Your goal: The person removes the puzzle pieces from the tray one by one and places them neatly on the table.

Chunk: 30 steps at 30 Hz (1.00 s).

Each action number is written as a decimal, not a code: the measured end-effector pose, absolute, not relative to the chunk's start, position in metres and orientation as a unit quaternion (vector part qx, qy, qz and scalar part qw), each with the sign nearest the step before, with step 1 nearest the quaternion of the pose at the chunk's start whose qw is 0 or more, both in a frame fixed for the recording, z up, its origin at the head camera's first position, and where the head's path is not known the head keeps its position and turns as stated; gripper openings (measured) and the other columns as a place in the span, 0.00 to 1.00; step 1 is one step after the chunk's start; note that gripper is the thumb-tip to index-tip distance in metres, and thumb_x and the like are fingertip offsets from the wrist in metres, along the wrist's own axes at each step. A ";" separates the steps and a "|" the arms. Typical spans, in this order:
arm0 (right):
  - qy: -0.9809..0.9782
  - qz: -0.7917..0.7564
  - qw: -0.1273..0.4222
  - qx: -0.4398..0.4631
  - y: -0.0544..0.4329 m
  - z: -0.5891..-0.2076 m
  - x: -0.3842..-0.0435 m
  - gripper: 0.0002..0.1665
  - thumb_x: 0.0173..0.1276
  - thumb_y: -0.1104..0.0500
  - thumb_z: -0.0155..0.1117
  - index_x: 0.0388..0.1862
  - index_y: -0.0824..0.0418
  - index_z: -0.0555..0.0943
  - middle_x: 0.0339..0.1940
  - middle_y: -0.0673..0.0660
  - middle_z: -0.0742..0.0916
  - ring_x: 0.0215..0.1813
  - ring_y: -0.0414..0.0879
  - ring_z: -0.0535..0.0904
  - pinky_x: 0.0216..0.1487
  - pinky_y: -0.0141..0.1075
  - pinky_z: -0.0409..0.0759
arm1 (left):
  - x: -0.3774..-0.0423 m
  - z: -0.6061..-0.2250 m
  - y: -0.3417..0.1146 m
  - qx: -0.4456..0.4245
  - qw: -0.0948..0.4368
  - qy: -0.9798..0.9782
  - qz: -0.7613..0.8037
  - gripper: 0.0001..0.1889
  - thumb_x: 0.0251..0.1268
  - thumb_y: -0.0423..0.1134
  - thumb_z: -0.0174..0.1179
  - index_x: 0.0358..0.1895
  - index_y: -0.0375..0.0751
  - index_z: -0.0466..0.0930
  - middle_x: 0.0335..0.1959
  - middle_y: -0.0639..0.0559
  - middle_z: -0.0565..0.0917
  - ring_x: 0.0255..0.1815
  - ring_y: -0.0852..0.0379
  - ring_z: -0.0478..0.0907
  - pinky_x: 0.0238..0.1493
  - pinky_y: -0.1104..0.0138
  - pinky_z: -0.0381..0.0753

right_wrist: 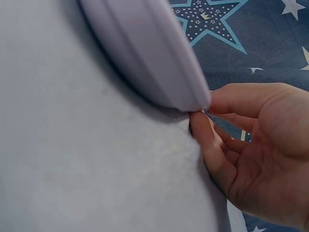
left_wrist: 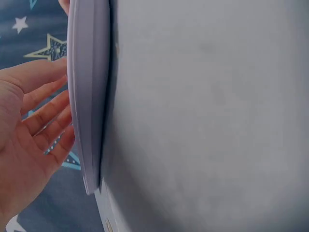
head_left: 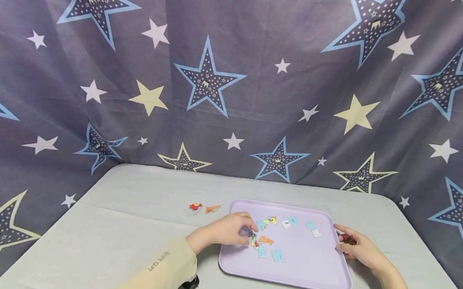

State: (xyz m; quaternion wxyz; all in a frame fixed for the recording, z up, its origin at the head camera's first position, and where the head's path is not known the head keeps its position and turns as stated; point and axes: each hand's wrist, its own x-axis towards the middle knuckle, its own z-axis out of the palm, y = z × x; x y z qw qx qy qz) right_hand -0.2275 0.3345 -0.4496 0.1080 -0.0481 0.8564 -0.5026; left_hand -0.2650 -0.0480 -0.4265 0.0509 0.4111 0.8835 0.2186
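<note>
On the table lies a lilac tray (head_left: 303, 270) with several small cut-out pieces in it. My left hand (head_left: 231, 228) reaches over its left side, thumb and bent fingers around a small dark, multicoloured piece (head_left: 252, 236). Right beside those fingertips are an orange piece (head_left: 266, 240) and light blue pieces (head_left: 277, 255). In the left wrist view the tray's side wall (left_wrist: 87, 96) hides the fingertips of my left hand (left_wrist: 34, 116). My right hand (head_left: 363, 250) grips the tray's right rim; the right wrist view shows its thumb and index finger at the tray edge (right_wrist: 193, 92).
Left of the tray, on the pale table (head_left: 100, 238), lie a red piece (head_left: 195, 207) and an orange one (head_left: 212, 209). Farther back in the tray are blue and white pieces (head_left: 313, 228). A star-patterned curtain (head_left: 235, 95) hangs behind the table.
</note>
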 end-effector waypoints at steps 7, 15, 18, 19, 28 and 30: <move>0.857 -0.502 0.108 -0.047 0.335 -0.451 -0.228 0.40 0.59 0.64 0.60 0.67 0.72 0.55 0.43 0.61 0.73 0.35 0.37 0.70 0.31 0.32 0.76 | -0.263 -0.427 -0.038 0.413 0.071 0.887 0.195 0.23 0.46 0.40 0.67 0.50 0.46 0.78 0.42 0.58 0.77 0.46 0.65 0.72 0.54 0.74 0.67; 0.855 -0.505 0.107 -0.050 0.336 -0.451 -0.228 0.40 0.59 0.64 0.60 0.67 0.72 0.55 0.43 0.61 0.73 0.34 0.37 0.69 0.31 0.32 0.76 | -0.263 -0.429 -0.035 0.422 0.075 0.885 0.180 0.21 0.46 0.41 0.67 0.48 0.47 0.77 0.38 0.60 0.76 0.41 0.66 0.71 0.49 0.76 0.67; 0.854 -0.507 0.107 -0.051 0.336 -0.451 -0.228 0.40 0.59 0.65 0.60 0.67 0.72 0.55 0.42 0.60 0.73 0.34 0.37 0.69 0.31 0.32 0.76 | -0.263 -0.429 -0.035 0.425 0.077 0.884 0.182 0.19 0.46 0.40 0.66 0.46 0.47 0.78 0.38 0.60 0.76 0.40 0.66 0.70 0.49 0.76 0.67; 0.853 -0.508 0.108 -0.051 0.336 -0.451 -0.228 0.40 0.59 0.64 0.60 0.67 0.72 0.55 0.42 0.60 0.73 0.34 0.37 0.69 0.31 0.31 0.76 | -0.263 -0.429 -0.035 0.426 0.078 0.883 0.183 0.18 0.46 0.40 0.66 0.45 0.47 0.78 0.37 0.60 0.76 0.40 0.66 0.70 0.49 0.76 0.67; 0.852 -0.509 0.112 -0.053 0.336 -0.450 -0.228 0.40 0.59 0.64 0.59 0.67 0.72 0.55 0.43 0.61 0.73 0.34 0.37 0.69 0.31 0.31 0.76 | -0.262 -0.427 -0.032 0.435 0.090 0.875 0.192 0.16 0.46 0.35 0.66 0.42 0.45 0.78 0.34 0.58 0.77 0.38 0.67 0.70 0.46 0.77 0.67; 0.852 -0.509 0.113 -0.051 0.336 -0.450 -0.228 0.40 0.59 0.64 0.59 0.67 0.72 0.55 0.43 0.61 0.73 0.34 0.37 0.69 0.32 0.32 0.76 | -0.262 -0.428 -0.031 0.432 0.095 0.874 0.199 0.16 0.46 0.34 0.66 0.42 0.45 0.78 0.33 0.58 0.77 0.36 0.67 0.70 0.44 0.78 0.67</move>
